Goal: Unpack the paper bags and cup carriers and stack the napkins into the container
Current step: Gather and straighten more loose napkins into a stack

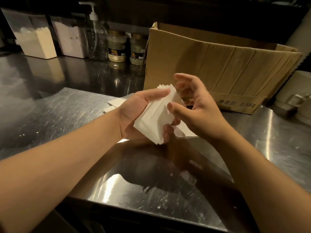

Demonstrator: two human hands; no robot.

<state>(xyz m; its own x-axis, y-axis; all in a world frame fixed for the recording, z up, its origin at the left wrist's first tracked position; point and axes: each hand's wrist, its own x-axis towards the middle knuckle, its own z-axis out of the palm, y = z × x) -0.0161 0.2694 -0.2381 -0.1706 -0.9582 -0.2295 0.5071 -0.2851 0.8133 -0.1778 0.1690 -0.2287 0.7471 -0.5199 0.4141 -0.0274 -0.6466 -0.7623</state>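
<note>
One stack of white napkins (155, 115) sits in the person's hands, held above the steel counter (67, 115), just in front of the cardboard box (218, 64). Stack is tilted, far end higher, edges fanned a bit at the top.

Left hand (134, 113) is under and alongside the stack: thumb lies across the top face, fingertips curl up round the near right edge, so it grips the napkins. Right hand (193, 105) is beside the stack on the right; thumb tip touches the stack's top face approx. mid-way, other fingers spread apart and loosely bent, index raised above the far end, not closed on anything.

More white sheets (116, 102) lie flat on the counter beneath and behind the hands, partly hidden.

Box stands open w/ a top flap up, printed text incl. "2.5Kg" low on its front. Left of it, at the back of the counter: two jars (117, 46) w/ dark labels, a clear pump bottle (96, 36), and two tubs (37, 41) of pale powder. At the right edge, a pale object (296, 98), blurred, can't tell what.
</note>
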